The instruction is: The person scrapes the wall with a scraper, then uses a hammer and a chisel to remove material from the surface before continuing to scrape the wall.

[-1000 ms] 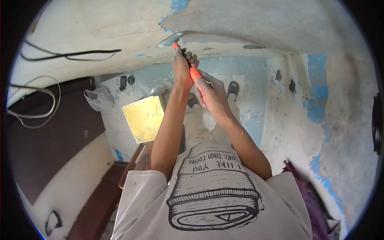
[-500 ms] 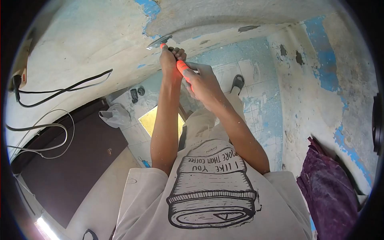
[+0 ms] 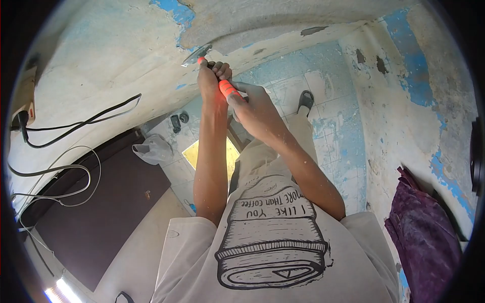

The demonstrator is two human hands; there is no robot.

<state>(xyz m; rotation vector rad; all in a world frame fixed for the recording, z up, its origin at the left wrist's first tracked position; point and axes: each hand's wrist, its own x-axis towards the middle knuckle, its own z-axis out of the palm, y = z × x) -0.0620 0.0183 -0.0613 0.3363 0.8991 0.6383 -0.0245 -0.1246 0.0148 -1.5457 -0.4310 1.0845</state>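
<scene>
A scraper with a wide metal blade [image 3: 197,54] and an orange and grey handle touches the peeling wall [image 3: 121,55] at the upper middle of the head view. My left hand [image 3: 214,76] is wrapped round the handle near the blade. Lower on the same handle, at its back end, my right hand [image 3: 246,103] is closed, with the orange stripes showing between the two hands. Blue patches [image 3: 177,14] show on the wall beside the blade.
Black cables [image 3: 83,121] hang from a socket at the left. Below them lies a dark brown panel [image 3: 101,212] with a plastic bag [image 3: 153,150] at its corner. A yellow board [image 3: 230,154] stands on the tiled floor. Purple cloth [image 3: 422,237] hangs at the right.
Both hands and the scraper have shifted slightly left, the blade a little lower in view. The camera view has also moved slightly. Both hands keep their hold.
</scene>
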